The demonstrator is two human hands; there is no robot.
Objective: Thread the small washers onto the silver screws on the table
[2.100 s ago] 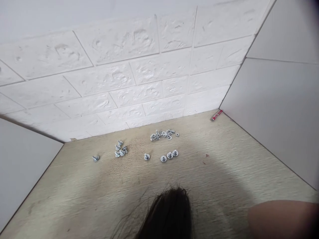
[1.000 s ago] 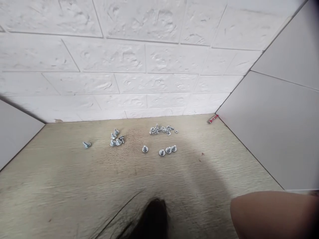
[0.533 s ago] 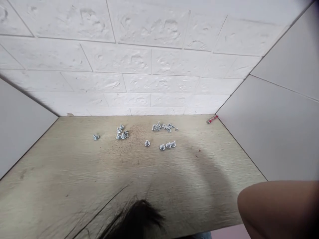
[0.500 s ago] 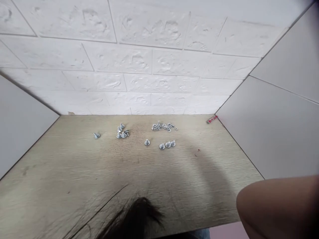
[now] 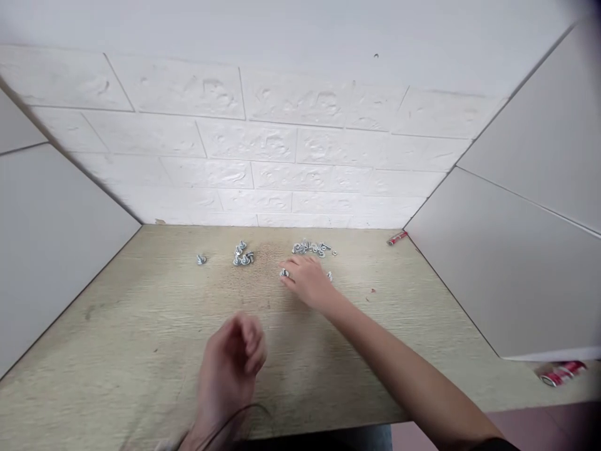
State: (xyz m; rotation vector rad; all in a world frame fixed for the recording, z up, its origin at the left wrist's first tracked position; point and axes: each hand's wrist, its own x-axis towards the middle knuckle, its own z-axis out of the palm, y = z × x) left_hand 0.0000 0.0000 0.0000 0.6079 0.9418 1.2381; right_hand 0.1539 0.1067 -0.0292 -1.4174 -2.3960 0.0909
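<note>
My right hand (image 5: 307,280) reaches in from the right, with thumb and fingertips on either side of a bolt with a washer (image 5: 284,273) standing on the wooden board. Behind that hand another bolt (image 5: 329,276) is partly visible; more may be hidden. My left hand (image 5: 233,351) hovers nearer the front edge, fingers curled and blurred by motion; whether it holds anything is unclear. Several bolts with washers (image 5: 243,257) stand clustered to the left. A lone bolt (image 5: 201,259) lies farther left. Beyond my right hand is a pile of loose bolts, washers and nuts (image 5: 310,248).
The wooden board (image 5: 141,300) meets a white brick-patterned wall (image 5: 277,150) at the back and grey panels (image 5: 488,263) at the sides. A red cylinder (image 5: 397,238) lies in the back right corner, a second red cylinder (image 5: 563,373) at the right front.
Both hands have come into view over the board; before, only part of the right arm showed. The camera view has shifted, bringing the second red cylinder into sight.
</note>
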